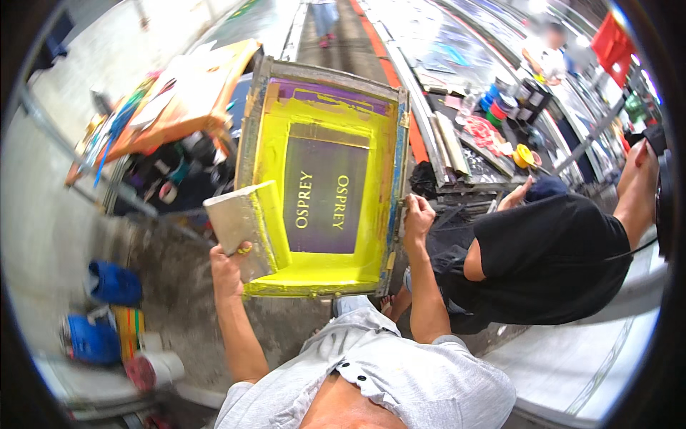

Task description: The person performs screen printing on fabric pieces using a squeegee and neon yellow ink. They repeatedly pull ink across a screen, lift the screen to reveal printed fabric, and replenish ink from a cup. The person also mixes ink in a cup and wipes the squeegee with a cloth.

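Note:
A rectangular printing screen (321,272), smeared yellow with purple along its top and pale lettering on a dark middle panel, stands in front of my body. My left hand (227,269) is closed round a pale, flat squeegee (236,218) with yellow on its edge and on my fingers. The squeegee overlaps the screen's lower left. At the screen's right side, my right hand (419,214) has its fingers curled on the frame.
Left: an orange bench (221,75) with tools, blue containers (114,282) on the floor. A co-worker in black (543,257) is close at my right. Behind: long tables, a cart of tapes and cans (500,121), two more people (554,61), an aisle (343,50).

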Tool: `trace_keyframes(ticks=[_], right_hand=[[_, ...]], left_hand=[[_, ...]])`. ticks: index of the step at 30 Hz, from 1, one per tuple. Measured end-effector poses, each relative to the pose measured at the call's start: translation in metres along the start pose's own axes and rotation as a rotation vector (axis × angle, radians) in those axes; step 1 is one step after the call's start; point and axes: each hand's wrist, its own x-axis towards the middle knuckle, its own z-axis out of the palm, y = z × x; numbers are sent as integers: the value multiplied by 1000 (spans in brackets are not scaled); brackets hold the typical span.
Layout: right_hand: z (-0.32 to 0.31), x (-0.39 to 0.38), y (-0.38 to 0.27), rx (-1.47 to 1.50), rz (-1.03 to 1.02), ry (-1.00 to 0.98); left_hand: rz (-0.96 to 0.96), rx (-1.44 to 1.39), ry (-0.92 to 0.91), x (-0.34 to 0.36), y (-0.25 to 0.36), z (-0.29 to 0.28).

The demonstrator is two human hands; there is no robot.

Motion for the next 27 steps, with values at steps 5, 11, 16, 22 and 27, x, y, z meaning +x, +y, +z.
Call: trace_keyframes(ticks=[5, 11, 16, 22, 27], right_hand=[[23, 110, 20, -148, -64, 236], [110, 288, 50, -208, -75, 266], [217, 416, 15, -190, -11, 214], [306, 599, 16, -194, 54, 235], [280, 766, 62, -236, -43, 398]], left_hand=[[-144, -66, -226, 159, -57, 73], [-168, -54, -289, 358, -86, 165], [-207, -111, -212, 504, -73, 234], [-287, -115, -254, 704, -122, 339], [-427, -100, -565, 868, -174, 496]])
